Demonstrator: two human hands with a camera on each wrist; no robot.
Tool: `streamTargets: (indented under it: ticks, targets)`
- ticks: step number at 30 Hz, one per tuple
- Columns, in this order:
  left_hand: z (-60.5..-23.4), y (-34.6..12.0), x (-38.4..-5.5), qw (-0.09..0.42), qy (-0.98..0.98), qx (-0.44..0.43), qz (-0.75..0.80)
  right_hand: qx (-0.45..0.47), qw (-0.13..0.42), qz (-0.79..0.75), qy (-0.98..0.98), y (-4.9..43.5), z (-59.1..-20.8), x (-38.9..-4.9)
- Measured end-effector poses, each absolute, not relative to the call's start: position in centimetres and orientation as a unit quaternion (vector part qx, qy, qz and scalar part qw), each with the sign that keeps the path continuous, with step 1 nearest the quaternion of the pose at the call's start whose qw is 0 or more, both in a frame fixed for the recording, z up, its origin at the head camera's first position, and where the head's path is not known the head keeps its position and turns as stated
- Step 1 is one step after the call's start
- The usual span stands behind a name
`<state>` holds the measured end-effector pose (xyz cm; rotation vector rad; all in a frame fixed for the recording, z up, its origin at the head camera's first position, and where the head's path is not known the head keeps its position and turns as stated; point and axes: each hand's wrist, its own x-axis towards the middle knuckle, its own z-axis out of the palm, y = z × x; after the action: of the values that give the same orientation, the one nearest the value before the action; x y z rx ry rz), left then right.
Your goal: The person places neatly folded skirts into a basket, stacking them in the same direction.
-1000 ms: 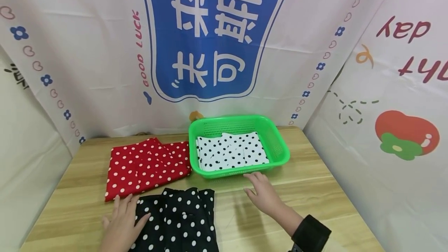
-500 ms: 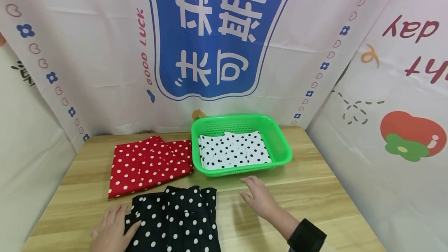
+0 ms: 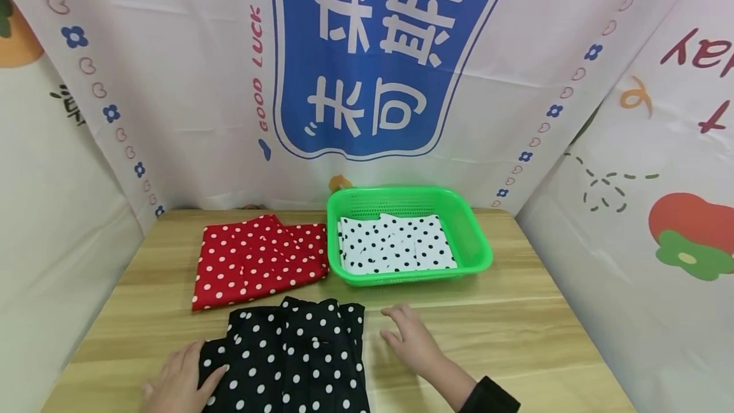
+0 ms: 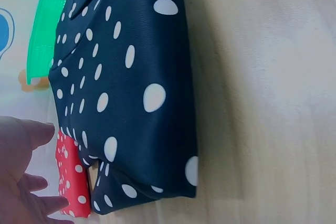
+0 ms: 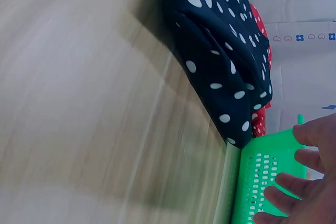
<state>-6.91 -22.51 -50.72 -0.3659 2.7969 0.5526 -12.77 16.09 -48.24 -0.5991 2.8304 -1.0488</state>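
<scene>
A black garment with white polka dots lies folded at the front of the table. By its left edge is my left hand, fingers extended and thumb spread over the cloth's corner. The left wrist view shows its fingers loosely spread beside the fabric. My right hand hovers over the wood just right of the garment, holding nothing, its fingers apart and slightly bent. Behind it stands a green basket, in which a folded white cloth with black dots lies.
A folded red cloth with white dots lies left of the basket, its right edge against the basket's side. Printed white curtains hang behind and along both sides of the wooden table.
My left hand has slid left off the black garment's body, and a flap of cloth now shows by it. My right hand has moved left and nearer me. The head view has shifted.
</scene>
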Motion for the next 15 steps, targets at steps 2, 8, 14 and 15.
streamTargets:
  ticks: [2, 8, 14, 15]
  targets:
    - [-50.8, -22.5, -6.7, 0.132, 0.964, -0.131, 0.192, -0.199, 0.031, -0.342, 0.918, 15.8, -48.5, -12.7]
    - [-50.9, -22.7, -5.9, 0.124, 0.961, -0.141, 0.201, -0.206, 0.031, -0.345, 0.915, 14.9, -49.3, -12.6]
    - [-51.1, -23.1, -5.3, 0.14, 0.956, -0.146, 0.212, -0.202, 0.044, -0.35, 0.914, 14.2, -49.4, -12.5]
    - [-51.1, -23.2, -5.2, 0.143, 0.955, -0.148, 0.213, -0.201, 0.045, -0.351, 0.913, 14.2, -49.4, -12.5]
